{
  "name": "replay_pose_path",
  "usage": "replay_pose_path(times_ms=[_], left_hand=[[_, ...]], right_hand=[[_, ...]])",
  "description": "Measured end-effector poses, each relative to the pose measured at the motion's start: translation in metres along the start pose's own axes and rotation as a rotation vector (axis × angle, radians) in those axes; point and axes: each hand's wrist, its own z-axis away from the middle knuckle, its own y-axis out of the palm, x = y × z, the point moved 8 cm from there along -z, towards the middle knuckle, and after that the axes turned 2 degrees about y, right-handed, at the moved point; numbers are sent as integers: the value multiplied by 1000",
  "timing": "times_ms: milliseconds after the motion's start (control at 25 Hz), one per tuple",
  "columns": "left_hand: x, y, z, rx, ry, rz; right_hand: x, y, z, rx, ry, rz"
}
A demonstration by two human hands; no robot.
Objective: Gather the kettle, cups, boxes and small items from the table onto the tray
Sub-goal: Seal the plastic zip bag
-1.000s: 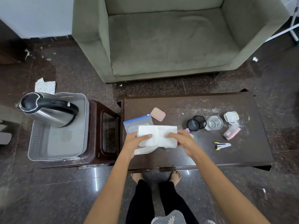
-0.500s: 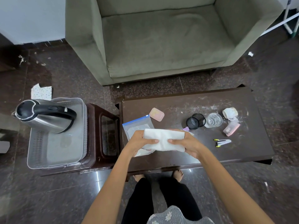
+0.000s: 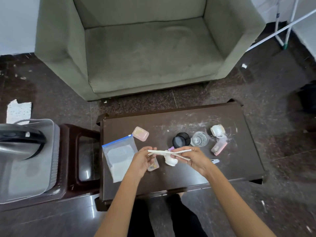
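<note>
Both hands hold a folded white cloth [image 3: 166, 152] edge-on above the dark table [image 3: 179, 178]; my left hand [image 3: 145, 159] pinches its left end and my right hand [image 3: 193, 157] its right end. The steel kettle [image 3: 15, 144] with a black handle stands in the grey tray [image 3: 34, 185] at the far left. On the table lie a zip bag [image 3: 119, 156], a pink box [image 3: 140, 133], a black cup [image 3: 181, 139], a glass [image 3: 199, 139], a tipped white cup [image 3: 217, 130], a pink case [image 3: 219, 147] and a small white object [image 3: 171, 161] under the cloth.
The tray rests on a brown stool [image 3: 82, 159] left of the table. A green armchair [image 3: 145, 48] stands behind the table. A small clip [image 3: 215, 161] lies by my right wrist. A white rack's legs [image 3: 280, 31] stand at the top right.
The cloth has been folded flatter and is now held edge-on rather than face-up. The camera has shifted right, so the kettle and tray sit at the left edge.
</note>
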Motion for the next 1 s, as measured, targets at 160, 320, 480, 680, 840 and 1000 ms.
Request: replay_pose_path(times_ms=[160,320,480,680,840,1000], left_hand=[[24,40,-32,-110,87,-40],[47,73,-70,-103,149,-104],[70,79,-105,-84,194,-160],[88,67,-123,-91,225,-210],[90,61,-119,-73,230,-214],[91,51,-113,-75,220,-228]], right_hand=[[16,-90,-24,-335,-100,124],[15,-145,-70,-459,-120,285],[16,-152,-109,-500,-214,581],[23,-128,-138,-451,-301,944],[20,-112,-150,-391,-287,1019],[16,-108,-159,-363,-291,1111]])
